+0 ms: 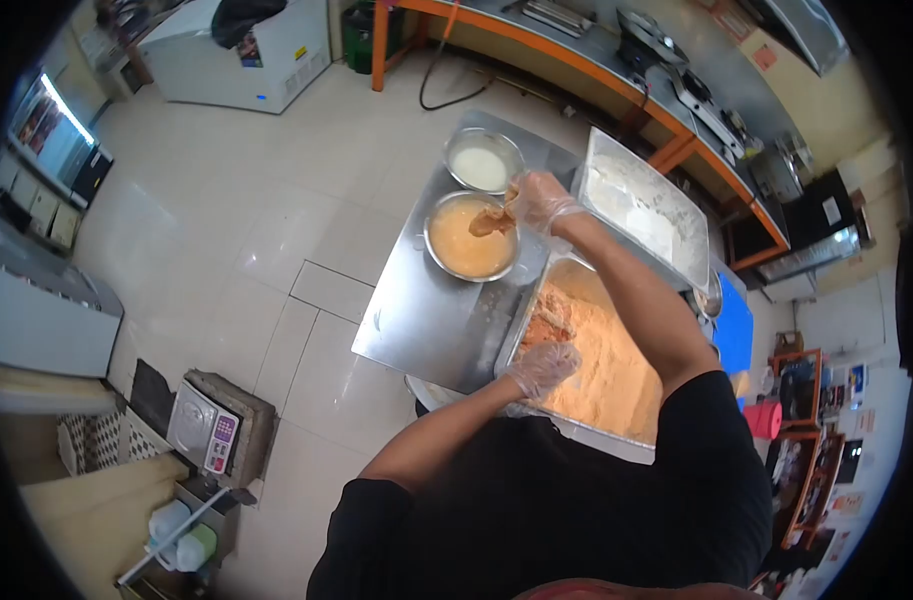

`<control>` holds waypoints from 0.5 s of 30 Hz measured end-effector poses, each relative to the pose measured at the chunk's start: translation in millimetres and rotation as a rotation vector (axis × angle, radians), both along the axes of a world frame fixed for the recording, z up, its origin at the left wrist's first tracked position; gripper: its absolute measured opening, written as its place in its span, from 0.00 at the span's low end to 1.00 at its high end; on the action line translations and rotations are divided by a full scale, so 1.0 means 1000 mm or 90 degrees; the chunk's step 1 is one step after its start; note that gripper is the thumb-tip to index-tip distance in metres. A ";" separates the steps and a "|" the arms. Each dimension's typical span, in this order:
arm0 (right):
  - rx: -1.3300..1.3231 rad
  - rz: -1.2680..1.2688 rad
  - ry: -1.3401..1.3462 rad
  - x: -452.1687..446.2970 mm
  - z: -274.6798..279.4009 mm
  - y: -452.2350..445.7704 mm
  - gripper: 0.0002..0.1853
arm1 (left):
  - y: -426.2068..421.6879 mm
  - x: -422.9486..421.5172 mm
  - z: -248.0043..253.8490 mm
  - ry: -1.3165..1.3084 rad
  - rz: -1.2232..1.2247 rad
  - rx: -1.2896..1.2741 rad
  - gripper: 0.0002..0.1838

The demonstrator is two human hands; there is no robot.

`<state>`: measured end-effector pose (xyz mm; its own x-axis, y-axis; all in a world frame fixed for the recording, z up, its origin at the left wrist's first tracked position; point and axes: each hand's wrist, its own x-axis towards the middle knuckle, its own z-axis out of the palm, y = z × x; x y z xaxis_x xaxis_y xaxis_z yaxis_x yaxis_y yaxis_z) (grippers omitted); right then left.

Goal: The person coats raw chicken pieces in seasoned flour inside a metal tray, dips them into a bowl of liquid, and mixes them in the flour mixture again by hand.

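My right hand, in a clear plastic glove, pinches a brown coated piece of meat over a steel bowl of orange liquid. The piece hangs at the bowl's right side, its lower end at the liquid. Lower down, my left hand, also gloved, is over the near left part of a metal tray of orange breading. Its fingers are loosely apart, with nothing visible in them. Reddish coated pieces lie in the breading just beyond that hand.
Behind the orange bowl stands a bowl of white liquid. A tray of white flour sits at the right of the steel table. A scale stands low at left; an orange-framed counter runs along the back.
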<state>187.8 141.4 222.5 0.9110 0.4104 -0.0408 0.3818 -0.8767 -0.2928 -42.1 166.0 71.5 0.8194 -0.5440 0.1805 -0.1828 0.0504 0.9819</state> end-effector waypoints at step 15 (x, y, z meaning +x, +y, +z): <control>0.142 -0.132 0.197 -0.123 0.031 -0.149 0.13 | 0.004 0.001 0.031 0.107 -0.370 0.265 0.13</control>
